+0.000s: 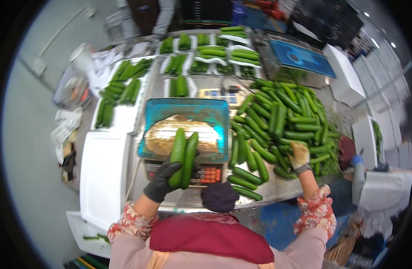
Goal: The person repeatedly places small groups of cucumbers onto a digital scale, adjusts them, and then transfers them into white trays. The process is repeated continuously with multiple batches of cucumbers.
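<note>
My left hand (164, 178), in a black glove, holds two green cucumbers (178, 158) side by side above the near edge of a digital scale. The scale's blue-rimmed metal pan (185, 101) holds nothing else that I can see. My right hand (298, 155), in a pale, stained glove, reaches onto a large pile of cucumbers (276, 117) to the right of the scale. Its fingers touch a cucumber near the front of the pile; whether they close on it cannot be seen.
White trays of cucumbers (211, 52) stand in rows at the back. A white foam box (138, 72) with cucumbers is at the left, by a white lid (103, 178). A dark cloth bundle (220, 197) lies at the near edge. A co-worker (377, 195) is at the right.
</note>
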### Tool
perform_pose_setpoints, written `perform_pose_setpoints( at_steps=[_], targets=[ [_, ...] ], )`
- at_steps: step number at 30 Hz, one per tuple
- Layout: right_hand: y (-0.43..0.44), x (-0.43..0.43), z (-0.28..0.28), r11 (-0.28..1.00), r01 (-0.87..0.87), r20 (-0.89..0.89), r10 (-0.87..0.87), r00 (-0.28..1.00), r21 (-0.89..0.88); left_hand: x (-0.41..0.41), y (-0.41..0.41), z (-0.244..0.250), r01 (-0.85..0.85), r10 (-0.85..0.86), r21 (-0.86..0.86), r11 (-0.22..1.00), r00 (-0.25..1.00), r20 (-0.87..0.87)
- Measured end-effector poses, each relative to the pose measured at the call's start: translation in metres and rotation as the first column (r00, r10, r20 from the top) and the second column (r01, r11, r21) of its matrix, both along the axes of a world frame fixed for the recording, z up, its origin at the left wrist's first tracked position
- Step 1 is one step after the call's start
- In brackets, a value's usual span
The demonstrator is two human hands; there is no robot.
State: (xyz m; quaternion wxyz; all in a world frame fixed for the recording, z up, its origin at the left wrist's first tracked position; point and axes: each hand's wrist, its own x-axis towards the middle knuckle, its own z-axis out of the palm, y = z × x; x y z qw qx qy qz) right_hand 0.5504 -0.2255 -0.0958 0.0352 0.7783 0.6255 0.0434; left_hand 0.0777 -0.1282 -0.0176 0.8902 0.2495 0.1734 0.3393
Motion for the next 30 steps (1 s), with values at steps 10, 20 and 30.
perform_pose_setpoints(
  at_steps=[10,20,30],
  targets=[
    [0.102,-0.165,0.103,0.967,0.248,-0.99,-0.094,0.109,-0.065,-0.032,0.078,-0.021,0.243,0.605,0.762,0.6,0.485,-0.631],
    [0.185,-0.262,0.029,0.986,0.103,-0.986,-0.14,0.092,-0.131,-0.016,0.094,-0.043,0.612,0.72,0.66,0.436,0.203,-0.664],
    [0.141,-0.267,0.064,0.682,-0.647,-0.229,0.728,0.647,0.342,-0.044,0.086,-0.03,0.35,0.747,0.803,0.482,0.314,-0.586]
  ],
)
